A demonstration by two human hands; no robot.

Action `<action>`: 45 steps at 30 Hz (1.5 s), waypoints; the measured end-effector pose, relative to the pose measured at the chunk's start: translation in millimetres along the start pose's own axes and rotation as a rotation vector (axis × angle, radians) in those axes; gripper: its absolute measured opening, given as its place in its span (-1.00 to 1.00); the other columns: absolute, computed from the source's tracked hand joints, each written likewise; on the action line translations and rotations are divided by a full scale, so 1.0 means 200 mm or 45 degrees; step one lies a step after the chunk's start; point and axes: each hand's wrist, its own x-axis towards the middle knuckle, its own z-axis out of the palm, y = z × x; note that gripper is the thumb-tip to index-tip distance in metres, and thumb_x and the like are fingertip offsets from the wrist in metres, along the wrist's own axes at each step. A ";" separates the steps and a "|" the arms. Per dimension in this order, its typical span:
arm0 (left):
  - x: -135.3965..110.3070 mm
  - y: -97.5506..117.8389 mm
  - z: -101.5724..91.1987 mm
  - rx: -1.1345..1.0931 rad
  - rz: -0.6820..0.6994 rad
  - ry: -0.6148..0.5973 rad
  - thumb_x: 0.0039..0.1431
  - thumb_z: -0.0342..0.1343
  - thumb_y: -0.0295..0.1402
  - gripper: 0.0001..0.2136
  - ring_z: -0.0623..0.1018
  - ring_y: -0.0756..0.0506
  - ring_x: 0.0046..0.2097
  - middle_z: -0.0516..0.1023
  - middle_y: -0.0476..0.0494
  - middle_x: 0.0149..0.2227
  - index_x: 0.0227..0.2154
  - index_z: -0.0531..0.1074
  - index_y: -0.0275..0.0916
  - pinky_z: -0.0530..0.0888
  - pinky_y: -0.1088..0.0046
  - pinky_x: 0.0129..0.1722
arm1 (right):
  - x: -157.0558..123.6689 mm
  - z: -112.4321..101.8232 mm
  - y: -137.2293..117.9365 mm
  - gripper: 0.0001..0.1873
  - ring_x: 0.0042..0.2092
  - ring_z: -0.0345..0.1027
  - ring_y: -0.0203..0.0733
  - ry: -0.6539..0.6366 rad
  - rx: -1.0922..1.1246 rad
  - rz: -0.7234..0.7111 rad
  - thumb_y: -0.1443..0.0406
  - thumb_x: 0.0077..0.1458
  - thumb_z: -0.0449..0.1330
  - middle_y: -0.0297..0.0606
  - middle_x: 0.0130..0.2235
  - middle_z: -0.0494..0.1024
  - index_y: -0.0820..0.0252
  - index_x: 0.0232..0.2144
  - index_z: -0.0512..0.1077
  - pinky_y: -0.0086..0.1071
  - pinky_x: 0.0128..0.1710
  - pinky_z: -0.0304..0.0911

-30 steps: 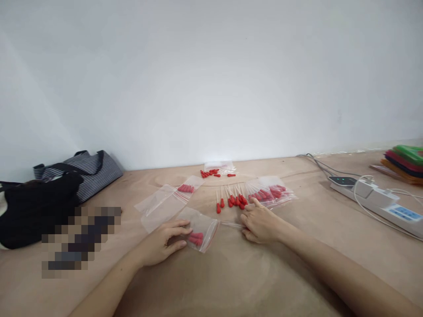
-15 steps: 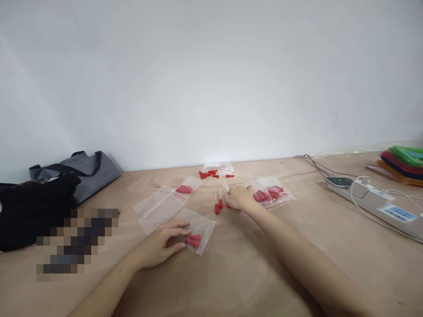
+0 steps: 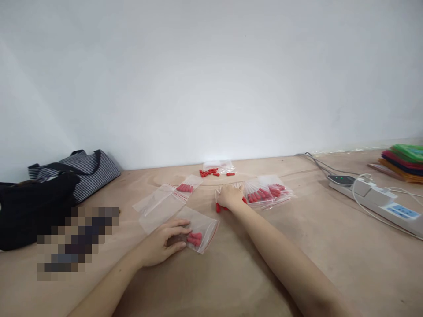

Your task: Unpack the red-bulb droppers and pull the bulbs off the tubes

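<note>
My left hand (image 3: 167, 240) rests on a clear zip bag (image 3: 205, 226), thumb and fingers apart. Inside that bag, just beyond the fingertips, lie a few red rubber bulbs (image 3: 194, 238). My right hand (image 3: 230, 197) reaches down over a row of thin pale-stemmed droppers with red bulbs (image 3: 218, 208). Its palm and fingertips are hidden behind the back of the hand, so its grip does not show. Droppers stick out on both sides of it. Close by on the right, flat zip bags (image 3: 269, 203) hold several red bulbs (image 3: 257, 195).
Another zip bag with red bulbs (image 3: 185, 188) lies left of centre. Loose red bulbs (image 3: 208, 172) and a bag (image 3: 218, 165) are near the wall. A white power strip (image 3: 380, 198) with cables and stacked coloured sheets (image 3: 401, 160) stand right; bags (image 3: 95, 169) sit left.
My right hand has shifted slightly left over the droppers, covering more of them. More of the bagged red bulbs on the right now shows. The left hand stays put.
</note>
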 end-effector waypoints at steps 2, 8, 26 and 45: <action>0.00 0.00 0.00 0.001 -0.002 0.001 0.09 -0.03 -0.25 -0.70 0.27 -0.16 0.10 0.29 -0.13 0.07 -0.10 0.37 -0.09 0.22 0.22 0.07 | -0.01 -0.01 0.01 -0.67 -0.14 0.33 0.11 0.070 0.028 -0.010 0.15 0.02 0.01 0.03 -0.30 0.50 0.27 -0.34 0.44 0.07 -0.04 -0.20; 0.01 0.00 0.01 -0.037 0.037 0.005 0.10 -0.05 -0.30 -0.71 0.28 -0.14 0.10 0.32 -0.15 0.05 -0.11 0.38 -0.13 0.23 0.23 0.06 | -0.12 -0.07 0.13 -0.71 -0.15 0.30 -0.03 0.246 0.136 -0.155 0.19 0.07 -0.05 -0.07 -0.25 0.48 0.26 -0.31 0.37 -0.12 -0.12 -0.09; 0.23 0.26 0.16 -0.141 0.459 0.103 0.06 -0.10 -0.52 -0.70 0.32 -0.09 0.01 0.37 -0.11 -0.05 -0.30 0.49 -0.09 0.24 0.30 0.03 | -0.41 0.07 0.43 -0.75 -0.11 0.13 -0.14 0.303 0.148 -1.215 0.24 -0.02 0.10 -0.25 -0.13 0.35 -0.02 -0.22 0.41 -0.21 -0.18 -0.11; 0.05 0.28 0.22 -0.039 -0.109 0.387 0.06 -0.02 -0.20 -0.77 0.39 -0.04 -0.36 0.39 -0.04 -0.48 -0.34 0.50 -0.12 0.30 0.40 -0.30 | -0.49 0.15 0.46 -0.78 -0.15 0.24 -0.17 0.483 0.189 -1.049 0.15 -0.06 0.14 -0.22 -0.17 0.43 0.18 -0.55 0.38 -0.22 -0.13 0.01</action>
